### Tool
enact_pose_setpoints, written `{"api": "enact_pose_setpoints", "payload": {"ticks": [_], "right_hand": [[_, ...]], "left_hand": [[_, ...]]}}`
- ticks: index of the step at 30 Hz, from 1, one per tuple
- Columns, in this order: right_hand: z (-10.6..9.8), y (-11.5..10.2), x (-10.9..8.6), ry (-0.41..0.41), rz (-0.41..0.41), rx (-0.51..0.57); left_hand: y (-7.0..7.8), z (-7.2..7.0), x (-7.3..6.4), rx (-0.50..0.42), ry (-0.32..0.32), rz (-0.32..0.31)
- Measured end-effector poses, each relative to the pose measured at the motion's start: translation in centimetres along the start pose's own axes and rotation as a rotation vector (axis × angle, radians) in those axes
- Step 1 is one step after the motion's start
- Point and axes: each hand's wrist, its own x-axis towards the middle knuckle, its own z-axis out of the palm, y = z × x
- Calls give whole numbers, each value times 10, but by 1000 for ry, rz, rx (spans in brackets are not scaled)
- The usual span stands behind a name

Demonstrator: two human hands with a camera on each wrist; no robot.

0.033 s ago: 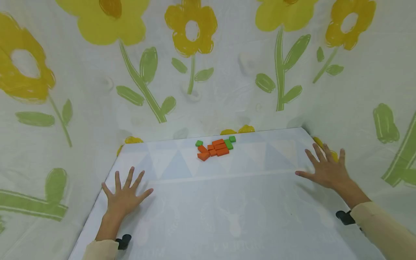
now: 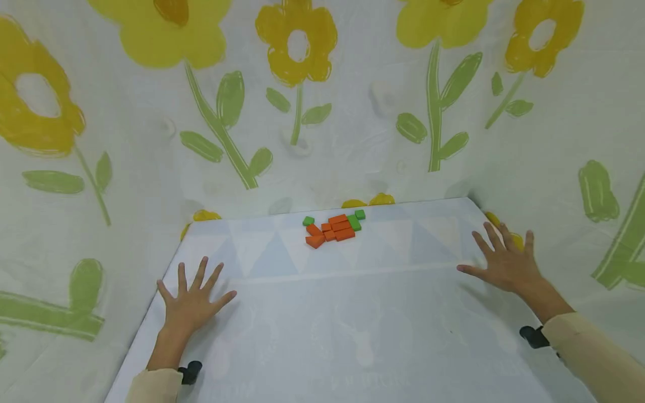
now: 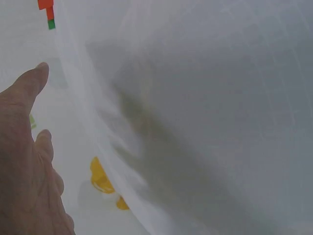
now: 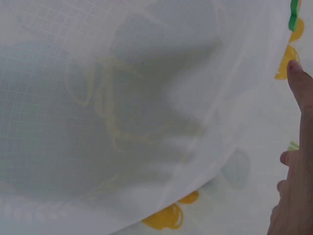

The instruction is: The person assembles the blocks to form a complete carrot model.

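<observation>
Several small orange blocks (image 2: 345, 234) lie grouped on the table near its far edge. A larger green block (image 2: 354, 223) touches their right end, with a small green block (image 2: 360, 214) just behind it. Another green block (image 2: 308, 221) sits at the group's left. My left hand (image 2: 190, 305) is at the left side of the table, fingers spread and straight, holding nothing. On the right, my right hand (image 2: 506, 266) is likewise spread and empty. Both cast shadows on the tabletop and are well apart from the blocks. The left wrist view shows the hand (image 3: 24, 161) at its edge.
A pale table (image 2: 302, 336) with a printed triangle band fills the middle. White cloth (image 2: 353, 112) with yellow flowers and green leaves rises behind it and along both sides. Dark wrist-worn pieces (image 2: 190, 372) show near the beige sleeves (image 2: 153, 386).
</observation>
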Motion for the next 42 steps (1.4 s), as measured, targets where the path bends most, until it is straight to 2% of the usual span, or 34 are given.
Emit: {"api": "enact_pose_setpoints", "payload": {"ticks": [5, 8, 14, 18, 21, 24, 30, 34, 39, 42], "right_hand": [[-6, 1, 3, 0, -6, -8], [-6, -5, 3, 7, -27, 3], [3, -42, 1, 61, -77, 46], [6, -69, 8, 132, -94, 100], [2, -84, 18, 181, -111, 130], [-3, -98, 32, 193, -111, 164], [-4, -130, 59, 122, -44, 201], [1, -155, 75, 85, 5, 185], [11, -190, 96, 38, 24, 196], [17, -204, 112, 8, 40, 207]], "left_hand": [[4, 4, 6, -21, 14, -3], [10, 9, 6, -43, 15, -12], [28, 14, 7, -103, 21, 8], [42, 17, 15, -132, 52, 28], [56, 20, 26, -153, 80, 34], [73, 21, 38, -178, 104, 41], [121, 15, 67, -261, 155, 58], [150, 13, 86, -314, 133, 41], [172, 11, 109, -368, 135, -1], [185, 14, 130, -376, 122, 10]]}}
